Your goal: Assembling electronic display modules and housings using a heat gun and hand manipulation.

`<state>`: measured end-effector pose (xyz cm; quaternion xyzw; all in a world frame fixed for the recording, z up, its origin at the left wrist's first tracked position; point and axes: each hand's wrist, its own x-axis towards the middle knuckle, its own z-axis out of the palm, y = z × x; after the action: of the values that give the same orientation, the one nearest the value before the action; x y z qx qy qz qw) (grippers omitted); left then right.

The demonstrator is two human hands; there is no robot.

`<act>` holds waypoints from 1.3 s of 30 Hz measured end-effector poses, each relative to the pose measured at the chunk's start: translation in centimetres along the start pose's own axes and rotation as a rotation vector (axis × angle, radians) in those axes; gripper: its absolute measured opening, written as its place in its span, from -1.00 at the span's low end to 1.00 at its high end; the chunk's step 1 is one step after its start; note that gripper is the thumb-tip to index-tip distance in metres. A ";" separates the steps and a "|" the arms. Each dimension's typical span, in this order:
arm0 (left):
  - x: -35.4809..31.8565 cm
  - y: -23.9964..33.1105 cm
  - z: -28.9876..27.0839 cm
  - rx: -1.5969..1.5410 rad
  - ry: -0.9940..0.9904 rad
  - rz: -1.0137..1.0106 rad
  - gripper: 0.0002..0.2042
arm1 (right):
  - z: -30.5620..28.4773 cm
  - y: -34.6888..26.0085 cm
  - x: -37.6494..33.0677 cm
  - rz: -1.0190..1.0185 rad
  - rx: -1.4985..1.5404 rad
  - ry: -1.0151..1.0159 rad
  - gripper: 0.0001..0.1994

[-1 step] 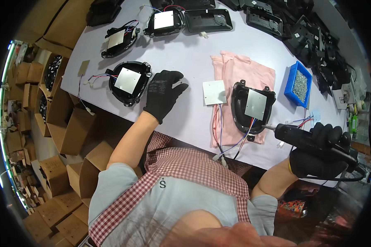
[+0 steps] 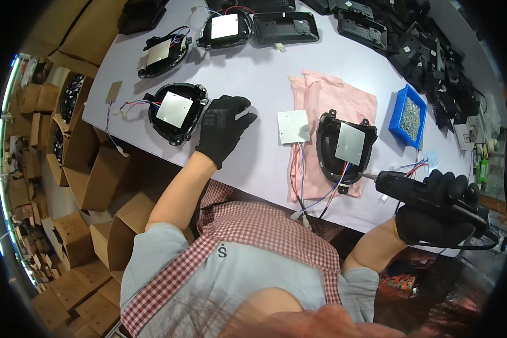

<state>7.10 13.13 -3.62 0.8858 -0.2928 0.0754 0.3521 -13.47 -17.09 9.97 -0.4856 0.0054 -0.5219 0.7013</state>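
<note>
My right hand (image 2: pixel 438 211), in a black glove, is wrapped round a black corded electric screwdriver (image 2: pixel 403 185). Its bit points left, at the lower right edge of a black plastic housing (image 2: pixel 324 143); I cannot tell whether it touches. A silvery square plate (image 2: pixel 350 143) with red and blue wires lies in that housing, on a folded pink cloth (image 2: pixel 335 93). Beside it is a loose white plate (image 2: pixel 293 126) with its own wires. My left hand (image 2: pixel 224 127), gloved too, rests over the table with thumb and fingers apart, holding nothing, next to another wired housing (image 2: pixel 194 112).
A blue tray (image 2: pixel 393 124) of small screws stands right of the cloth. Two more wired housings (image 2: pixel 162 53) (image 2: pixel 225 31) lie at the far left. Black casings (image 2: pixel 414 53) are heaped at the far right. Cardboard boxes (image 2: pixel 104 177) stand left below the table edge (image 2: pixel 152 153).
</note>
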 end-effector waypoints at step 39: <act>-2.4 10.7 3.2 -1.351 -0.801 -0.412 -0.72 | 2.5 1.2 -3.9 0.004 0.435 -0.167 -0.44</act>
<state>-1.22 5.89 -0.62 0.4780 -0.2100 -0.5067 0.6860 -13.11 -12.50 8.56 -0.3646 -0.1645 -0.4674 0.7884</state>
